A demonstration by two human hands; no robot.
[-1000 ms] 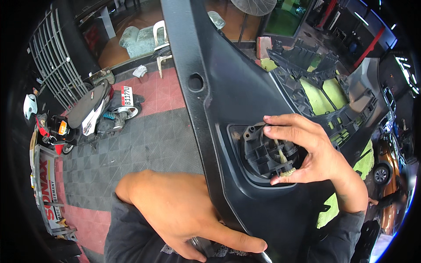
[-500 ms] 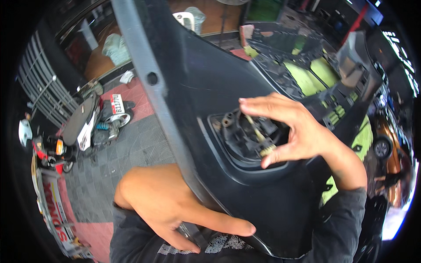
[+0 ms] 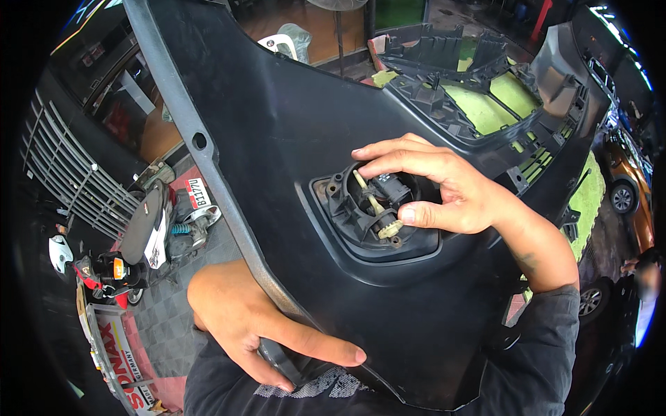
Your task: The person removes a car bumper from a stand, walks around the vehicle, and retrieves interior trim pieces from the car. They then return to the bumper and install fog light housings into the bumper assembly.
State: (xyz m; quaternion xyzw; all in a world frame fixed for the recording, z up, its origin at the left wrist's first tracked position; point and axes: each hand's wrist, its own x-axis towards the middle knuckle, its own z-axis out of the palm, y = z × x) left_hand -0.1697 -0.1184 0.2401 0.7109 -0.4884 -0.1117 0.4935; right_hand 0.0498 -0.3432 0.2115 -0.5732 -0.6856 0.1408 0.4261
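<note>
A large black plastic car bumper [image 3: 277, 145] slants across in front of me. Set into its recess is a round fog lamp [image 3: 340, 220], its back facing me, with a black connector block [image 3: 390, 188] and a yellowish toothed adjuster [image 3: 390, 229]. My right hand [image 3: 447, 191] curves around the lamp's right side, thumb by the adjuster and fingers over the top rim. With my left hand [image 3: 257, 315] I grip the bumper's near left edge, the index finger stretched along it. The fingertips behind the edge are hidden.
The bumper's slatted grille section [image 3: 485, 104] extends to the far right over a green surface. On the left a motorcycle [image 3: 149, 229] stands on grey tiles beside a metal rack [image 3: 76, 173]. An orange car [image 3: 631, 187] and a blurred person [image 3: 649, 277] are at the right.
In the picture, the bumper and lamp have shifted left. My right thumb has moved up the lamp, showing more of the adjuster and connector. My left hand keeps its grip on the edge.
</note>
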